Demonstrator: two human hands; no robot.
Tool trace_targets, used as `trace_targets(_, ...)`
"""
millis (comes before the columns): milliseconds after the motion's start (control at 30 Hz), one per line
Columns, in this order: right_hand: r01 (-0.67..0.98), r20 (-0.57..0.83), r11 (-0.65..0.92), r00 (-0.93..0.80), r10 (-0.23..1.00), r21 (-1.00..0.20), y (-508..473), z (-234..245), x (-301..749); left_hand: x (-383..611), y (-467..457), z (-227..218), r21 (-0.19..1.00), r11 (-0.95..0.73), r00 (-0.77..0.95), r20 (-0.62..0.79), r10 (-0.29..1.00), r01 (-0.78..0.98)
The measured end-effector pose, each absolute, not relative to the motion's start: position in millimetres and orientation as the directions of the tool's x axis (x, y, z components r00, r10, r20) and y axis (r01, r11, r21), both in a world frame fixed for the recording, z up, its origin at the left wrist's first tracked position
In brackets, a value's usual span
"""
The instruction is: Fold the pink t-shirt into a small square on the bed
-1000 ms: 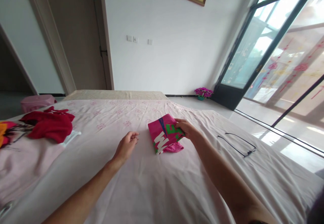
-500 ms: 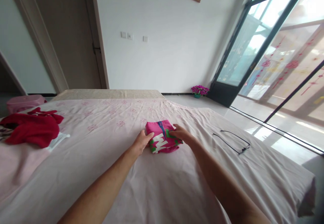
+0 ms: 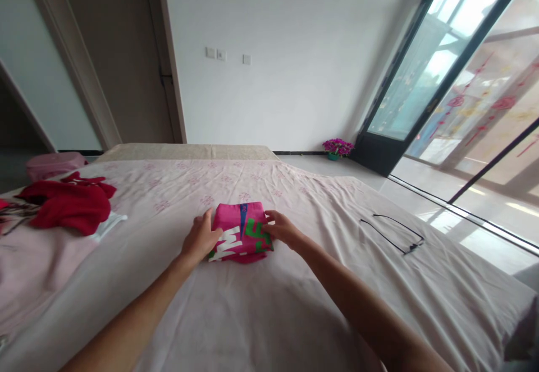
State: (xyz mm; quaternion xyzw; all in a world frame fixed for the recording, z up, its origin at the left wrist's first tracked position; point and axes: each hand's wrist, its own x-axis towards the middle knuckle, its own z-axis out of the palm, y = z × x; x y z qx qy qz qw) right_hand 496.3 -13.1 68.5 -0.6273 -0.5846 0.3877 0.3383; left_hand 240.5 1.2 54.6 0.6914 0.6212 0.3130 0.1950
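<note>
A folded pink garment [image 3: 236, 219] with white and green lettering and a blue stripe lies on the pale pink bed sheet [image 3: 295, 304]. At its left edge, my left hand [image 3: 201, 238] grips the cloth, thumb on top and fingers along the side. My right hand [image 3: 283, 228] pinches the opposite edge near the green print. The fingertips under the cloth are hidden. A little of the same pink fabric sticks out at the near side of the fold.
Black-framed glasses [image 3: 408, 243] lie on the sheet to the right. Red clothing [image 3: 84, 206] is heaped on the left, beside a pink plastic stool [image 3: 56, 165]. Purple flowers [image 3: 337, 147] stand on the floor near the glass door [image 3: 393, 91].
The pink garment has moved left and turned to lie straighter, with both hands moving left along with it. My view has shifted slightly.
</note>
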Motion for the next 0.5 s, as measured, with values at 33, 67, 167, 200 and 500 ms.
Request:
trace_targets(33, 0.615, -0.036, -0.051, 0.037, 0.999, -0.787, -11.6, 74.0, 493.4, 236.2, 1.6, 55.9, 0.574, -0.200, 0.053, 0.262, 0.964, 0.794)
trace_targets(67, 0.732, 0.042, 0.004, 0.034, 0.999, -0.682, -10.2, 80.0, 490.1, 236.1, 2.9, 58.0, 0.504, -0.261, 0.095, 0.332, 0.939, 0.823)
trace_targets(167, 0.886, 0.215, 0.178, -0.091, 0.972, -0.428, -10.3, 94.5, 476.3, 253.5, 11.1, 64.0, 0.390, -0.452, 0.255, 0.461, 0.850, 0.803)
trace_targets(200, 0.897, 0.228, 0.224, -0.144, 0.963, -0.380, -12.1, 95.9, 470.8, 261.8, 14.2, 64.5, 0.368, -0.486, 0.293, 0.470, 0.833, 0.792)
trace_targets(500, 0.930, 0.101, 0.315, -0.301, 0.948, -0.190, -36.2, 57.0, 464.6, 278.9, 16.6, 36.8, 0.249, -0.493, 0.385, 0.379, 0.842, 0.833)
